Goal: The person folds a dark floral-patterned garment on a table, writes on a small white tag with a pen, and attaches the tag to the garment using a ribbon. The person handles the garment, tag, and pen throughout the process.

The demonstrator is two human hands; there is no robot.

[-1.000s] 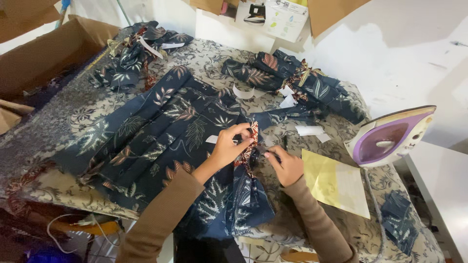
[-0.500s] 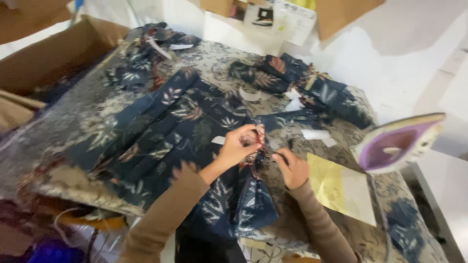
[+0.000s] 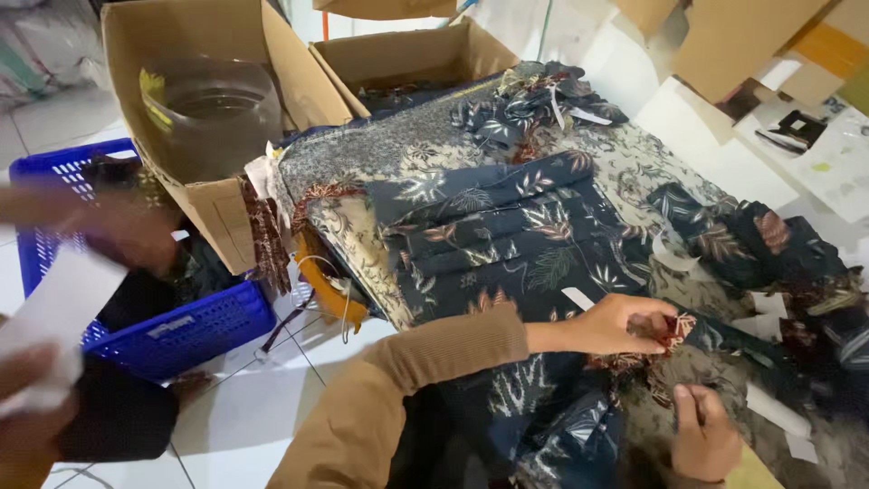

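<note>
Bright, even daylight with soft shadows; the left edge is heavily motion-blurred, the centre reasonably sharp.

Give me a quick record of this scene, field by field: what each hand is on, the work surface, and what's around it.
left hand: pinching a small bunched fabric piece, fingers closed on it
right hand: resting beside it on the dark leaf-print cloth
surface: table under a patterned cover
beyond: heap of matching cloth pieces
floor side: blue plastic basket, open cardboard box
far left: another person's blurred hand
</note>
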